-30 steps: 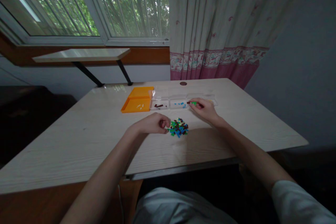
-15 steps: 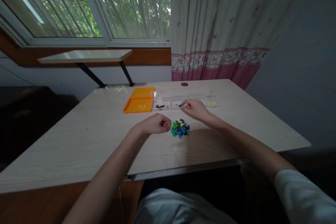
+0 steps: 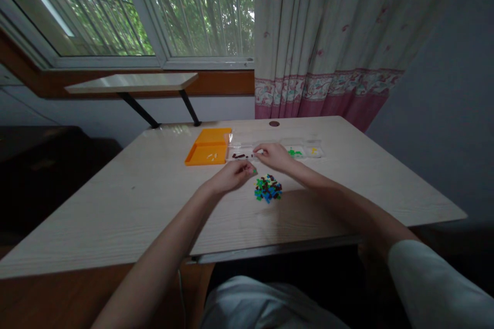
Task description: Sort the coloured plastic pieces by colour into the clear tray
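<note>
My left hand [image 3: 234, 175] is closed in a pinch on a small green brick [image 3: 254, 170], just above the table. Right of and below it lies a loose pile of small bricks [image 3: 267, 188] in green, blue, dark brown and yellow. My right hand [image 3: 275, 157] reaches over the clear plastic boxes, fingertips pinched at the edge between two of them; whatever they hold is too small to make out. Dark brown bricks [image 3: 240, 156] lie in the left clear box. Green bricks [image 3: 295, 152] and yellow bricks [image 3: 314, 151] lie in boxes to the right. My right hand partly hides the box between.
An open orange case [image 3: 200, 155] with several white pieces [image 3: 212, 156] stands left of the boxes. A raised white shelf [image 3: 133, 82] on black legs is at the back left. A curtain [image 3: 316, 51] hangs behind the table [image 3: 332, 195].
My right hand has moved left along the boxes, uncovering the green bricks. My left hand has risen away from the pile, and a green brick now shows at its fingertips.
</note>
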`<control>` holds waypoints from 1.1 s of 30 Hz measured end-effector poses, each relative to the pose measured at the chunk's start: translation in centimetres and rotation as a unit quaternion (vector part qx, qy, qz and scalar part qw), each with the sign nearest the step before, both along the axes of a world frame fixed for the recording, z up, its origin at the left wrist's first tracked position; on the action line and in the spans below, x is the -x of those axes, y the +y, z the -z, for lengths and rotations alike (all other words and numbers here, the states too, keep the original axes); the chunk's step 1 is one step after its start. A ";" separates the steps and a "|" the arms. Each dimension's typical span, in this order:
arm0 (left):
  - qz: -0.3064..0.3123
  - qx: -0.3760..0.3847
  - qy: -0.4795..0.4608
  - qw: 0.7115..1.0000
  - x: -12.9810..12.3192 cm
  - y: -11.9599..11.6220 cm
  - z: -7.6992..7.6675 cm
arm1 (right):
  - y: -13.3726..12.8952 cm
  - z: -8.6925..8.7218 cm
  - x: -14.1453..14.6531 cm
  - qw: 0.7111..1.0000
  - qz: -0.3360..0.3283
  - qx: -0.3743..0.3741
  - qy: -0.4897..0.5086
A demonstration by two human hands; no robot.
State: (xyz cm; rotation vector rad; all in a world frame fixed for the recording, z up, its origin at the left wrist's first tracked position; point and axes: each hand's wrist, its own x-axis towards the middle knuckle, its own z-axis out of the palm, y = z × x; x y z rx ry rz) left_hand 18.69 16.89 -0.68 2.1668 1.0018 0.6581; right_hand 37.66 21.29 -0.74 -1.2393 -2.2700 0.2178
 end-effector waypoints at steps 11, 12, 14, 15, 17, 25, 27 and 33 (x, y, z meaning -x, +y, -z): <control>0.006 0.109 -0.129 0.986 -2.2 0.0 1.7 | -5.2 2.1 -3.1 0.994 -0.081 -0.009 0.074; 0.008 0.117 -0.136 0.984 -2.3 -0.1 1.7 | -5.2 2.2 -3.1 0.992 -0.084 -0.010 0.090; 0.008 0.126 -0.150 0.981 -2.6 -0.2 1.8 | -5.3 2.3 -3.2 0.990 -0.092 -0.020 0.109; 0.008 0.129 -0.154 0.980 -2.7 -0.2 1.8 | -5.4 2.3 -3.2 0.989 -0.095 -0.027 0.112; 0.009 0.135 -0.159 0.978 -2.9 -0.3 1.8 | -5.4 2.2 -3.2 0.989 -0.093 -0.041 0.112; 0.006 0.069 -0.136 0.988 -2.6 -0.4 1.3 | -5.4 2.1 -3.6 0.988 -0.067 -0.073 0.118; 0.030 0.052 -0.103 0.993 -2.4 -0.7 1.0 | -5.3 1.7 -4.0 0.987 -0.045 -0.090 0.125; 0.170 -0.010 0.018 0.985 -2.3 -2.1 -0.4 | -4.7 0.7 -5.5 0.981 0.029 -0.111 0.159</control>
